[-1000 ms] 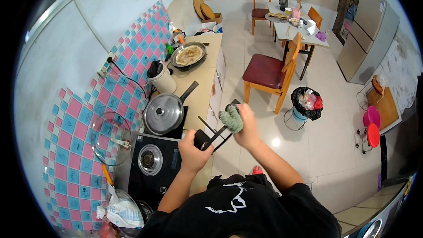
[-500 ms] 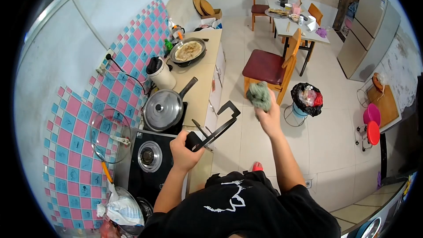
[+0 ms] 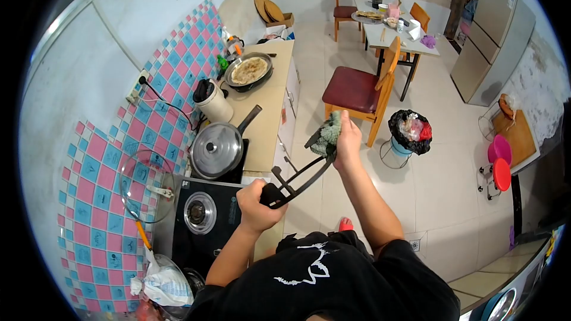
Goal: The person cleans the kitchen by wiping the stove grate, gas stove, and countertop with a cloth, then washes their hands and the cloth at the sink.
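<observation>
My left hand (image 3: 257, 207) is closed around one side of a black stove burner grate (image 3: 302, 183), held tilted in the air at the counter's edge. In my right hand (image 3: 349, 141) is a grey-green cloth (image 3: 328, 133), pressed against the far end of the grate and partly covering it. Left of my left hand lies the black gas stove (image 3: 223, 205), its bare round burner (image 3: 200, 213) showing without a grate. A lidded pan (image 3: 215, 150) sits just beyond, its handle pointing away from me.
Along the counter (image 3: 275, 101) stand a white canister (image 3: 215, 107) and a skillet (image 3: 250, 71) holding a flatbread. A red-seated chair (image 3: 352, 89) and a bin with a black bag (image 3: 410, 132) are on the floor ahead. A glass lid (image 3: 147, 185) leans against the tiled wall.
My right hand has moved left and brought the cloth onto the grate's far end. My left hand has shifted slightly right with the grate, which has turned.
</observation>
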### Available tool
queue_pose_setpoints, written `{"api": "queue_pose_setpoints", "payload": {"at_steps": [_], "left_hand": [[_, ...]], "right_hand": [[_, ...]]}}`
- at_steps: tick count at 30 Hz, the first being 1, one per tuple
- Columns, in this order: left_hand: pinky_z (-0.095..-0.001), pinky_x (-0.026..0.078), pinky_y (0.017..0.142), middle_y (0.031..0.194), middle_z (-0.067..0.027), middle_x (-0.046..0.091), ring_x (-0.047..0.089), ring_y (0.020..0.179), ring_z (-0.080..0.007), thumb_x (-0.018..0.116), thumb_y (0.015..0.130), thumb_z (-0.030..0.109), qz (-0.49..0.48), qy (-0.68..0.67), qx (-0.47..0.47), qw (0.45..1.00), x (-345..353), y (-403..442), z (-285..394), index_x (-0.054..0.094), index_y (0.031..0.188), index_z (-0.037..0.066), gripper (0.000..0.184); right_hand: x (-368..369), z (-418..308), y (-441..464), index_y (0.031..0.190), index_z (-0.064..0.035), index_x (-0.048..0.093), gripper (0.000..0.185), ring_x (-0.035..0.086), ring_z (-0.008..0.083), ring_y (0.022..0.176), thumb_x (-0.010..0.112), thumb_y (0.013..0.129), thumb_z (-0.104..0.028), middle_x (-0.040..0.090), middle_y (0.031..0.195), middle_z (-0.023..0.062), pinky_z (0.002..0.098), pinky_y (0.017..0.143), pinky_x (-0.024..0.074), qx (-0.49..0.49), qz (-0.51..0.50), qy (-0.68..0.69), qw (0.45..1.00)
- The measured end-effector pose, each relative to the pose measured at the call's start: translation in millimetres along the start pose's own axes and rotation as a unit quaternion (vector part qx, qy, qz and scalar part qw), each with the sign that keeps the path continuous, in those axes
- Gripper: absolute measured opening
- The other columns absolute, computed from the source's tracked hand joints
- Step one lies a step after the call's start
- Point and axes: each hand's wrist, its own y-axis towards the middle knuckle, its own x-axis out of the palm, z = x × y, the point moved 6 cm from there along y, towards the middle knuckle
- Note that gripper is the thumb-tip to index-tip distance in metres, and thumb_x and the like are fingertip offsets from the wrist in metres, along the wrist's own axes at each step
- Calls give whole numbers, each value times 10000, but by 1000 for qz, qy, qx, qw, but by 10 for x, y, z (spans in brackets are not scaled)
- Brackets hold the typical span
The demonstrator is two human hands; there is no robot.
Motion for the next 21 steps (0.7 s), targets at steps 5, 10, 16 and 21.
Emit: {"api": "queue_pose_setpoints", "payload": {"at_steps": [5,10,16,21], "left_hand": [[-203,332,429,508,0,437,420,449,-62,669,581,31,72,-76,-162,981,-69,-66,-149,451,662,31,232],[-190,322,460,591,27,443,399,511,-36,618,639,17,84,-169,-210,959,-42,-24,-209,466,711,17,167],[-178,317,473,613,30,449,394,524,-23,606,641,8,96,-171,-188,962,-95,-2,-70,486,726,21,148],[-185,282,461,595,39,420,359,517,-26,573,649,-5,88,-151,-191,966,-154,57,-225,496,738,4,118]], "right_hand": [[-168,-445,-388,984,-3,491,280,579,137,724,397,944,-264,560,845,56,289,615,481,-184,146,118,965],[361,-439,-759,1207,24,381,369,585,299,889,478,863,-70,542,1058,191,336,776,471,-442,-12,-396,805],[120,194,-563,1112,33,468,271,571,312,903,487,849,-31,572,1010,183,339,794,444,-295,-67,-268,915],[297,-210,-583,1050,18,493,214,570,217,802,520,855,-66,587,892,131,305,729,446,-242,-68,-257,933]]}}
